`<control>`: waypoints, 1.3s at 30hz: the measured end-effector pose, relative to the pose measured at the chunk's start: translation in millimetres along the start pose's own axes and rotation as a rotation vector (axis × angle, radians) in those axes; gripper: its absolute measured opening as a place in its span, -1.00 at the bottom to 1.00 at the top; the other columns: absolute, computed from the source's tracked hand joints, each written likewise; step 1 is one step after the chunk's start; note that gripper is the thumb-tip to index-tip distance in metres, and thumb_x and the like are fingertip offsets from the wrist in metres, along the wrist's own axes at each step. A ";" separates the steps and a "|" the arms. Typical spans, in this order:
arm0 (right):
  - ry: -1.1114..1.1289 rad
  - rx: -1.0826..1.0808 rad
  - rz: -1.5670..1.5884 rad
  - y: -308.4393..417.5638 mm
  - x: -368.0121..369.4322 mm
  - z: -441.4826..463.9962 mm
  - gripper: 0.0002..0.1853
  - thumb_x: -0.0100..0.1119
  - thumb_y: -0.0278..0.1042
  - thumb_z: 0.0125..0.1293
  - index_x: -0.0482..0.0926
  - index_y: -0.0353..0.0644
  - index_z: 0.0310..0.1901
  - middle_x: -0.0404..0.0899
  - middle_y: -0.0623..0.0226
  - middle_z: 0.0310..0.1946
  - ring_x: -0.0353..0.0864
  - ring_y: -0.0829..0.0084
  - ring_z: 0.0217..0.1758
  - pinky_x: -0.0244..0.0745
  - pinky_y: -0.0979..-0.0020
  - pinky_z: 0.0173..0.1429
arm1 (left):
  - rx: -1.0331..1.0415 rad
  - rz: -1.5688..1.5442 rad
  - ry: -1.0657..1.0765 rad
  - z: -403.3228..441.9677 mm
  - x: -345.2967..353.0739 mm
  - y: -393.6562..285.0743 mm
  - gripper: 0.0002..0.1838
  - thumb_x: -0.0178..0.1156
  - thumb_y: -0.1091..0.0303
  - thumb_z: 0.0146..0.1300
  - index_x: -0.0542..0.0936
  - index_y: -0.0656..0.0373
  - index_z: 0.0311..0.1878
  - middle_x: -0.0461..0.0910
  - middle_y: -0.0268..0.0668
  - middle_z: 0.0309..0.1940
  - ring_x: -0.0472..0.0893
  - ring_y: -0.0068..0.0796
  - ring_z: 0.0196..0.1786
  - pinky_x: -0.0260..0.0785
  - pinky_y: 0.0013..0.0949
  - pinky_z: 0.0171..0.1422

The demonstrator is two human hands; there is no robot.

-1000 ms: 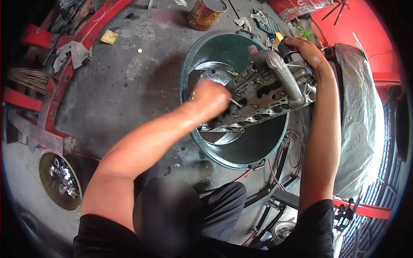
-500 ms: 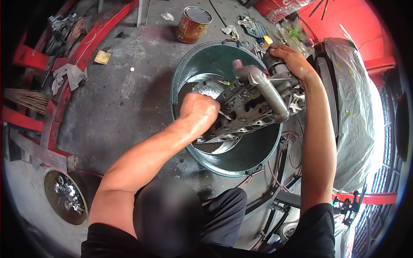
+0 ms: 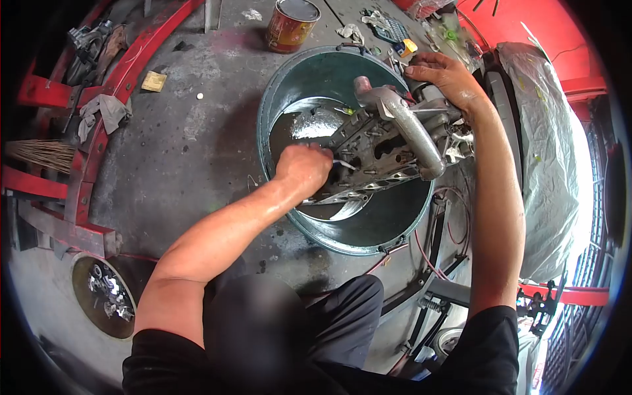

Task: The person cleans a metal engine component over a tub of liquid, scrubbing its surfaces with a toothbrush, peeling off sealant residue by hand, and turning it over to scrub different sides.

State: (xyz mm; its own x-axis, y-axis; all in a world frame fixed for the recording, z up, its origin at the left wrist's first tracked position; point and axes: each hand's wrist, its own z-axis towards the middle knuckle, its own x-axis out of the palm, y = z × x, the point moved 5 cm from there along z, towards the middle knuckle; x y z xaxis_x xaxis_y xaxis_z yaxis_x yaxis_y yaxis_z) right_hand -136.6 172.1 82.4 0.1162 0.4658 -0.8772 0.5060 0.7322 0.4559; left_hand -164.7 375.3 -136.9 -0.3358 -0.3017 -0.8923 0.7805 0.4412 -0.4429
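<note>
A metal engine cylinder head (image 3: 378, 153) with a thick curved pipe (image 3: 413, 138) rests tilted in a dark green round tub (image 3: 408, 227). My left hand (image 3: 303, 171) is closed at the lower left of the cylinder head. From its fingers a thin, white-tipped tool (image 3: 344, 164) points at an opening in the metal; most of the tool is hidden, so its kind is unclear. At the upper right end, my right hand (image 3: 450, 79) grips the cylinder head from above. Shiny dark liquid (image 3: 316, 124) lies in the bottom of the tub.
A paint can (image 3: 291, 26) stands behind the tub. Red metal frames (image 3: 125, 72) run along the left, near a basin of metal parts (image 3: 105, 296). A plastic-covered object (image 3: 543, 164) stands at right. Dark metal bars (image 3: 428, 263) and a red hose lie right of my knee.
The view has shifted slightly, so the tub sits a little higher. My left hand and the white-tipped tool have moved slightly against the cylinder head. My right hand stays on its upper end.
</note>
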 end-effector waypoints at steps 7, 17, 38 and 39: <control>-0.111 0.054 0.089 -33.2 -32.8 -6.0 -0.36 0.46 -0.16 0.09 0.55 -0.31 0.17 0.66 0.16 0.01 0.62 0.40 0.03 0.49 0.41 0.12 | 0.147 -0.019 -0.089 25.1 -25.3 -1.8 -0.84 0.14 0.35 0.07 0.70 0.11 -0.40 0.69 -0.13 -0.41 0.71 -0.13 -0.28 0.54 -0.11 -0.17; -0.287 0.137 0.060 -23.7 -21.4 -22.1 -0.14 0.47 -0.14 -0.02 0.38 -0.47 0.28 0.60 -0.02 0.09 0.59 0.28 0.15 0.45 0.40 0.21 | 0.190 0.225 -0.131 43.3 -67.7 40.0 -0.86 0.18 0.33 0.07 0.73 0.05 -0.43 0.71 -0.22 -0.41 0.70 -0.22 -0.26 0.47 -0.11 -0.06; -0.372 0.154 0.033 -7.3 -0.3 -74.5 -0.16 0.47 -0.07 0.09 0.36 -0.39 0.31 0.66 0.04 0.00 0.62 0.37 0.09 0.39 0.41 0.27 | 0.253 -0.008 -0.113 23.8 -30.0 19.9 -0.84 0.17 0.30 0.08 0.74 -0.07 -0.48 0.69 -0.30 -0.49 0.70 -0.25 -0.31 0.37 -0.17 -0.07; -0.375 0.130 0.072 -14.7 -1.1 -71.8 -0.17 0.47 -0.12 0.11 0.33 -0.40 0.32 0.66 0.04 0.00 0.62 0.39 0.09 0.39 0.42 0.26 | 0.294 0.059 -0.017 34.7 -17.1 25.8 -0.83 0.16 0.28 0.09 0.74 -0.04 -0.46 0.70 -0.30 -0.49 0.70 -0.23 -0.33 0.41 -0.15 -0.09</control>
State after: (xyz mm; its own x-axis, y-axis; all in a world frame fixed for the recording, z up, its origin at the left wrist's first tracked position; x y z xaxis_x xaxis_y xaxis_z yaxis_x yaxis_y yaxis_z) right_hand -205.5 196.5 87.4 0.4469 0.2820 -0.8489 0.5860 0.6247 0.5161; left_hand -120.6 362.5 -130.1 -0.2780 -0.2979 -0.9132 0.9186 0.1956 -0.3435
